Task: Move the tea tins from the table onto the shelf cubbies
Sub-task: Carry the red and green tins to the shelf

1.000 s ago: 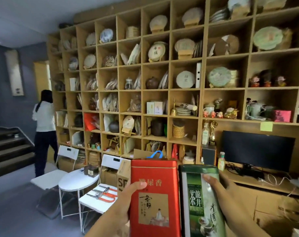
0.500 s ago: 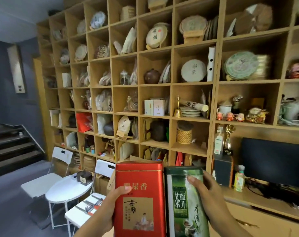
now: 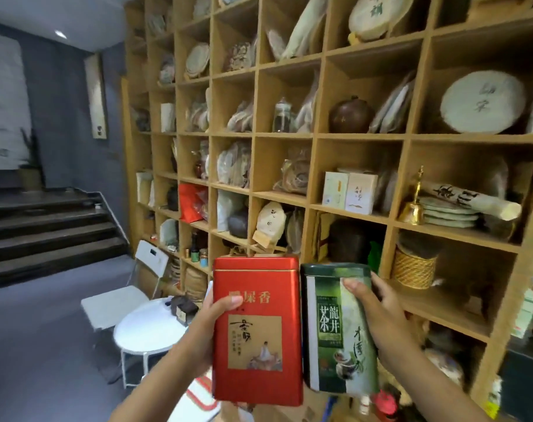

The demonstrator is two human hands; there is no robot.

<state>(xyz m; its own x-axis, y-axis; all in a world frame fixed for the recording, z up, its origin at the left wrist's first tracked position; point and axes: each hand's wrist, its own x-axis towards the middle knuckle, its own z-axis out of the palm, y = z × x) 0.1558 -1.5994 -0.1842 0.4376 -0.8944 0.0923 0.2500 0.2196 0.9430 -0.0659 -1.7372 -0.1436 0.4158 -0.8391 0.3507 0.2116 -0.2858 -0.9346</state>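
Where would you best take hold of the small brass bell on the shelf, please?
Pinch the brass bell by its slim upright handle, coming from the open front. Its flared body stands beside stacked plates, leaving little room lower down.

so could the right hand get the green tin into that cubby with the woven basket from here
Probably yes. The right hand holds the green tin just in front of that cubby, and the shelf board to the right of the woven basket looks bare. The basket itself crowds the left side.
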